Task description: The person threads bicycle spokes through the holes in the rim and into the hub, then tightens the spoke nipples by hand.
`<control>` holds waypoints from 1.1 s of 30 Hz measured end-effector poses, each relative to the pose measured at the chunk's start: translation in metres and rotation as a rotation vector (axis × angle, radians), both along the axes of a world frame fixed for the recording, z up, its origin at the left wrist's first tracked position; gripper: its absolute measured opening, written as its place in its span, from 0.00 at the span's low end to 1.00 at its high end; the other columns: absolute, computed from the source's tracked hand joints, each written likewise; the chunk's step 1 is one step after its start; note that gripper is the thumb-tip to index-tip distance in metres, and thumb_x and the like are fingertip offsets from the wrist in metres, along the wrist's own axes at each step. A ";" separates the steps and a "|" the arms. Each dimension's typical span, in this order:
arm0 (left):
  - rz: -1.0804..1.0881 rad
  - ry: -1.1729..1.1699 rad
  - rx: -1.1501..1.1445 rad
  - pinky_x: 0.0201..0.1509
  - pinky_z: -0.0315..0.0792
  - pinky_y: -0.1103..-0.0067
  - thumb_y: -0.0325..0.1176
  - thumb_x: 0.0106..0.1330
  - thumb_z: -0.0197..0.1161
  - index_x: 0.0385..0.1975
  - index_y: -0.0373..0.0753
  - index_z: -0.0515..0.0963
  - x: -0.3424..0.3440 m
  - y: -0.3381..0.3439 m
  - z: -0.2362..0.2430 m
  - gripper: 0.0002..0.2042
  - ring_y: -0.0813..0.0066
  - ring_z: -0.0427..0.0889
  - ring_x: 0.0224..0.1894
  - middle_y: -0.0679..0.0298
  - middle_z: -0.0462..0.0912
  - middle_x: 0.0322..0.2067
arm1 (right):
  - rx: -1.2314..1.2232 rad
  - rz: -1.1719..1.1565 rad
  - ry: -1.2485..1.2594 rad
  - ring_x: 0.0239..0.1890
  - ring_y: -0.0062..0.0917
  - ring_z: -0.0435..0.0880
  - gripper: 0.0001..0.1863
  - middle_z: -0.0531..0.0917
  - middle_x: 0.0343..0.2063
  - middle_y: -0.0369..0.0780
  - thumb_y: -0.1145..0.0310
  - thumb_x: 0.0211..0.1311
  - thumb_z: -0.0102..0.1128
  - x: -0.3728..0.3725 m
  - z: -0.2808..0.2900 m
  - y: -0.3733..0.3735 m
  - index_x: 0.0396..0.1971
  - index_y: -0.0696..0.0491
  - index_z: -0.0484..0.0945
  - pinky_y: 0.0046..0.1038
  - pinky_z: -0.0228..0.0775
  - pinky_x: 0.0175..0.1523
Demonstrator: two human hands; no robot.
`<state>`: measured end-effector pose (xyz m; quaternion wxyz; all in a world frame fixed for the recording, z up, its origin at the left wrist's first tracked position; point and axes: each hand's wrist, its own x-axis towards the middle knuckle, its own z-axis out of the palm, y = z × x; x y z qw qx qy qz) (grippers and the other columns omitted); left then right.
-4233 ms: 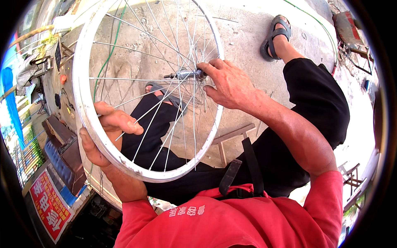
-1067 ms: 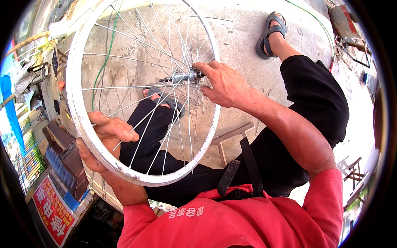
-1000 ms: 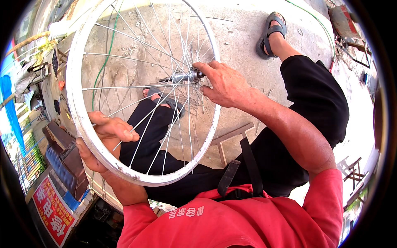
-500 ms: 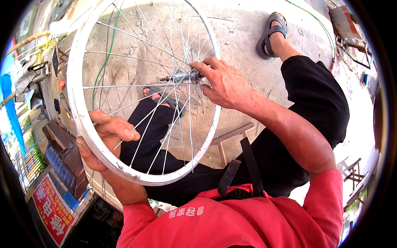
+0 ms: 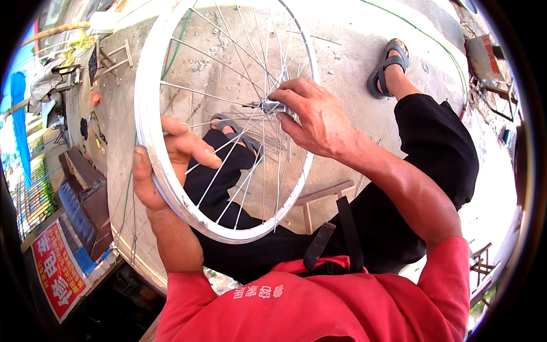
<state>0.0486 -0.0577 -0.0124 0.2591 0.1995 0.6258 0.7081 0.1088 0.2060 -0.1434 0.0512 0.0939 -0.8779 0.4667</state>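
Observation:
A silver bicycle wheel with no tyre is held up in front of me, its bare rim (image 5: 149, 114) tilted. Thin spokes (image 5: 228, 149) run between rim and hub. My left hand (image 5: 185, 149) grips the left side of the rim, thumb outside and fingers inside among the spokes. At the metal hub (image 5: 266, 106), my right hand (image 5: 319, 117) has its thumb and fingers closed around the near end. Its fingers partly hide the hub and the spoke heads there.
Loose spokes lie on the concrete floor (image 5: 353, 125) behind the wheel. A small wooden stool (image 5: 325, 194) stands by my legs. At left are a worn blue-padded seat (image 5: 77, 199), a red sign (image 5: 60, 271) and an orange item (image 5: 95, 99). A green hose (image 5: 421, 28) crosses at upper right.
The wheel has shifted right in view and turned more edge-on. My left hand has moved right and slightly up with the rim; my right hand stays at the hub.

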 end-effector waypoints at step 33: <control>0.171 0.061 -0.218 0.40 0.77 0.77 0.56 0.79 0.48 0.50 0.27 0.77 -0.027 0.059 0.020 0.30 0.74 0.81 0.31 0.60 0.84 0.29 | -0.184 0.166 0.147 0.41 0.41 0.84 0.06 0.86 0.36 0.44 0.74 0.64 0.66 -0.029 0.075 -0.019 0.39 0.57 0.84 0.40 0.76 0.48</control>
